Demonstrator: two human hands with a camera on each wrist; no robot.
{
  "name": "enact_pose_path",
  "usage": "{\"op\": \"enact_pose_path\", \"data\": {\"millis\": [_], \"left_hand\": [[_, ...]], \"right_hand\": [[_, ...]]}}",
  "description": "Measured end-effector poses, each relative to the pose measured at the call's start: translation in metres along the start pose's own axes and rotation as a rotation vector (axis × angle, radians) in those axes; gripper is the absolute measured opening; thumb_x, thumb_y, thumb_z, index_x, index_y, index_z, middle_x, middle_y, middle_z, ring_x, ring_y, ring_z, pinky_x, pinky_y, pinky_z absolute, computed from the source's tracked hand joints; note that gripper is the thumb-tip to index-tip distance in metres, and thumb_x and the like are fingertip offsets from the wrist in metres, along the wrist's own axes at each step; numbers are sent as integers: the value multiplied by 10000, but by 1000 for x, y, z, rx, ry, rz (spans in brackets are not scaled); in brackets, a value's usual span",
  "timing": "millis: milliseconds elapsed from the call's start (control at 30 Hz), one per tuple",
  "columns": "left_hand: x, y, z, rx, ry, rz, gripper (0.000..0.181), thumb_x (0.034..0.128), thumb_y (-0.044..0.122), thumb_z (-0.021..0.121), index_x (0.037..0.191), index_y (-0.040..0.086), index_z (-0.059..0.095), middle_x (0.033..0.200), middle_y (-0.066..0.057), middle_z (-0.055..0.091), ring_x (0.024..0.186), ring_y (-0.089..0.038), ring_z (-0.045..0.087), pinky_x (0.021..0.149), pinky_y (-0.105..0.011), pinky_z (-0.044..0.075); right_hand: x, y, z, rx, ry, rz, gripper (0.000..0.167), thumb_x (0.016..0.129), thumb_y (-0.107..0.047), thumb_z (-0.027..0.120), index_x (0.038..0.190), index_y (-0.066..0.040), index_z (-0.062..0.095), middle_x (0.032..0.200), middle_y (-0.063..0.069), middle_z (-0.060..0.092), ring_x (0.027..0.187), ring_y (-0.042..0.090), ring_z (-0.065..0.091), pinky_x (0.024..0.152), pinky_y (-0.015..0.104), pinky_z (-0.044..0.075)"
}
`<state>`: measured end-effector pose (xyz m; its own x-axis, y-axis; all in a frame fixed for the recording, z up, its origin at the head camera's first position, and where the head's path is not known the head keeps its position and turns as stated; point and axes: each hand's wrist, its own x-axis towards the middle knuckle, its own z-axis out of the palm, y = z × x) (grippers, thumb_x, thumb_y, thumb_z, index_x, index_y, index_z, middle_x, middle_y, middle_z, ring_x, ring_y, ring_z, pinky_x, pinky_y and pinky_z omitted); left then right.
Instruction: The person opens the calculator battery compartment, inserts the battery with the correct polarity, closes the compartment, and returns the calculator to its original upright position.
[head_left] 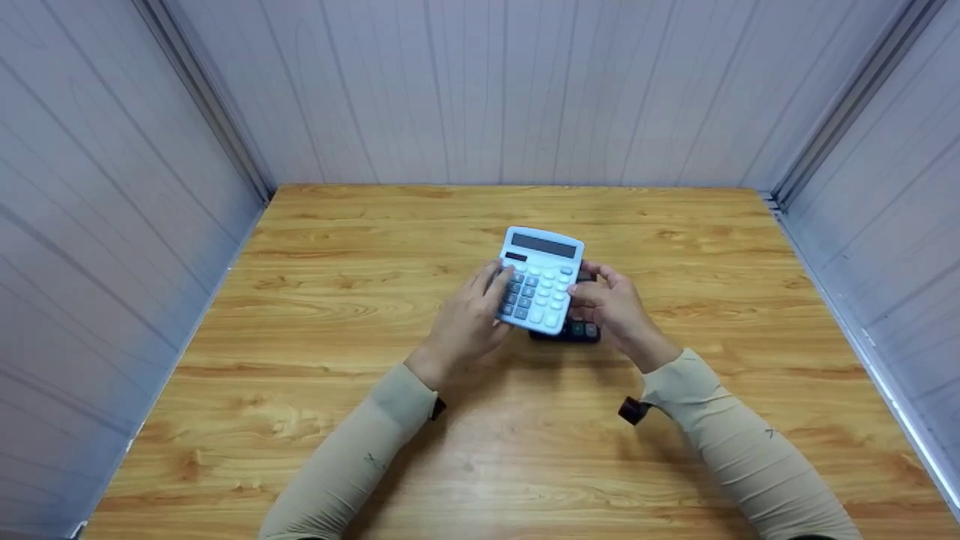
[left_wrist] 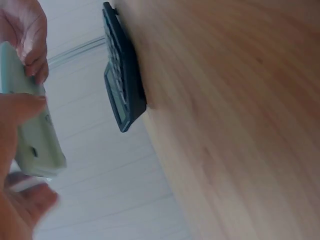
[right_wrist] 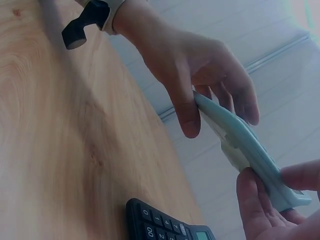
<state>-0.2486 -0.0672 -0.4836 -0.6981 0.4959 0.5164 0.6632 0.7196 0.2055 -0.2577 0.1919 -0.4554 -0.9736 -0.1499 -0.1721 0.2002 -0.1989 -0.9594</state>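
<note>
A light blue calculator [head_left: 546,264] is held up off the table, its display and keys facing up in the head view. My left hand [head_left: 466,319] grips its left side, fingers over the keys and thumb at the edge. At the opposite edge, my right hand [head_left: 619,309] pinches it between thumb and fingers. Beneath lies a black calculator [head_left: 589,330], mostly covered in the head view. Both wrist views show a gap between this black calculator [left_wrist: 131,75] and the raised one [right_wrist: 250,150].
The wood-grain table [head_left: 337,300] spreads out around both hands. Pale panelled walls [head_left: 465,90] stand at its back, left and right. A small black wrist device [head_left: 634,410] hangs by the right cuff.
</note>
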Motion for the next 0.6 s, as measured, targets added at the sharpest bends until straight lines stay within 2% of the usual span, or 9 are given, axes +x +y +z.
{"op": "enact_pose_path", "data": {"millis": [67, 167, 267, 333, 400, 467, 533, 600], "left_hand": [[0, 0, -1, -55, -37, -101, 848, 936, 214, 864, 1612, -51, 427, 1604, -287, 505, 1490, -392, 535, 1259, -466, 460], [1, -1, -4, -174, -95, -221, 962, 937, 253, 875, 1661, -53, 320, 1663, -277, 431, 1520, -382, 492, 1287, -472, 425], [1, -3, -6, -345, -142, -325, 1039, 921, 221, 893, 1690, -43, 246, 1714, -256, 365, 1558, -361, 441, 1311, -474, 387], [2, -5, -8, -478, -156, -381, 1067, 903, 163, 907, 1701, -20, 221, 1694, -224, 392, 1512, -328, 485, 1285, -457, 423], [4, -7, -9, -609, -155, -419, 1056, 874, 96, 921, 1688, -1, 255, 1645, -202, 440, 1427, -309, 555, 1214, -454, 502], [5, -9, -10, -699, -146, -439, 1009, 856, 59, 929, 1660, 31, 320, 1564, -163, 497, 1326, -270, 596, 1141, -427, 554], [7, -11, -10, -735, -138, -451, 952, 846, 51, 933, 1627, 45, 388, 1513, -146, 527, 1293, -257, 593, 1125, -421, 555], [8, -13, -11, -733, -137, -467, 922, 845, 59, 936, 1615, 54, 428, 1500, -138, 538, 1303, -254, 567, 1146, -421, 533]], "right_hand": [[2, -1, 1, -13, -2, 1, 462, 1039, 52, 618, 1473, 37, 461, 1009, 34, 775, 847, 155, 767, 776, 287, 660], [5, -1, 2, -26, 1, -4, 485, 1042, 68, 605, 1498, 38, 444, 1002, 25, 777, 852, 152, 766, 773, 285, 662], [8, -2, 4, -46, 5, -20, 504, 1040, 87, 590, 1516, 41, 431, 1003, 12, 772, 855, 145, 760, 765, 280, 658], [10, -2, 5, -57, 5, -34, 525, 1036, 101, 584, 1532, 50, 420, 1014, 9, 765, 869, 140, 756, 768, 276, 656], [12, -4, 7, -64, 2, -46, 538, 1038, 107, 582, 1546, 58, 414, 1034, 15, 762, 886, 136, 754, 769, 272, 655], [15, -5, 8, -69, -9, -50, 560, 1044, 101, 583, 1571, 63, 397, 1057, 25, 753, 901, 134, 751, 774, 268, 654], [18, -5, 10, -77, -18, -47, 577, 1051, 89, 586, 1592, 53, 389, 1070, 35, 748, 903, 133, 753, 770, 263, 653], [21, -6, 12, -85, -29, -43, 583, 1061, 74, 582, 1610, 36, 387, 1078, 37, 744, 900, 132, 754, 767, 259, 651]]}}
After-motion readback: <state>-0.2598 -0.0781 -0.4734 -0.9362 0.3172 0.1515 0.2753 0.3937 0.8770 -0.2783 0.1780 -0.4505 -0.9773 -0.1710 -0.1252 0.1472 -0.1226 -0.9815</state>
